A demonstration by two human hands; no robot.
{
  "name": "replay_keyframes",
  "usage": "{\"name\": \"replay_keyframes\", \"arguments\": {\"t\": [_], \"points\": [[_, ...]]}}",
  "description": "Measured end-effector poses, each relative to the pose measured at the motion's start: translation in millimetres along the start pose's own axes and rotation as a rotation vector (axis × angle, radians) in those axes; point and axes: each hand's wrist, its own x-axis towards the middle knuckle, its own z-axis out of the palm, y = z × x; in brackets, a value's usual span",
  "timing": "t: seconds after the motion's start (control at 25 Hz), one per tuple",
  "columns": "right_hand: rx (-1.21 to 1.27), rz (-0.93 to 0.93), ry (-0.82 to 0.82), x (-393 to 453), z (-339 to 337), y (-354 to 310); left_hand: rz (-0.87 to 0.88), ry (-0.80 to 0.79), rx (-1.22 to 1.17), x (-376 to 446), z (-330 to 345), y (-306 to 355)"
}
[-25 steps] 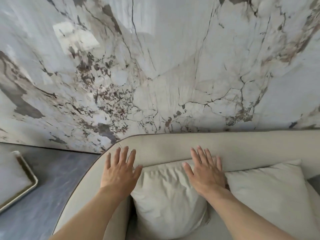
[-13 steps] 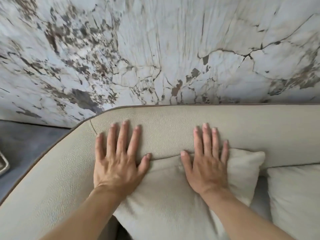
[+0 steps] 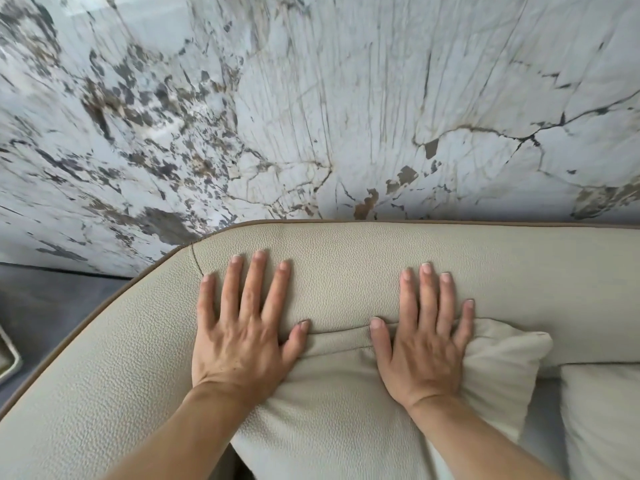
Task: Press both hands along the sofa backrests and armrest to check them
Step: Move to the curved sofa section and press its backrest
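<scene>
The beige pebbled-leather sofa backrest (image 3: 346, 268) runs across the view with brown piping along its top edge, curving down at the left into the armrest (image 3: 104, 368). My left hand (image 3: 242, 327) lies flat on the backrest near that corner, fingers spread, thumb touching the top of a beige cushion (image 3: 332, 403). My right hand (image 3: 424, 334) lies flat with its fingers on the backrest and its palm on the cushion's upper edge. Neither hand holds anything.
A marble-patterned wall (image 3: 311, 116) rises directly behind the sofa. A second cushion (image 3: 602, 420) sits at the right edge. Left of the armrest is dark grey floor (image 3: 52, 306) and the corner of a tray-like object (image 3: 8, 358).
The view has closed in on the backrest. Both hands slid up from the cushion and armrest corner onto the backrest and now lie flatter and wider spread.
</scene>
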Motion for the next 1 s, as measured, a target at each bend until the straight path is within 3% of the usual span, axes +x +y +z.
{"name": "replay_keyframes", "arguments": {"t": [1.0], "points": [[-0.023, 0.091, 0.140, 89.5, 51.5, -15.8, 0.118, 0.041, -0.004, 117.4, 24.5, -23.0]]}}
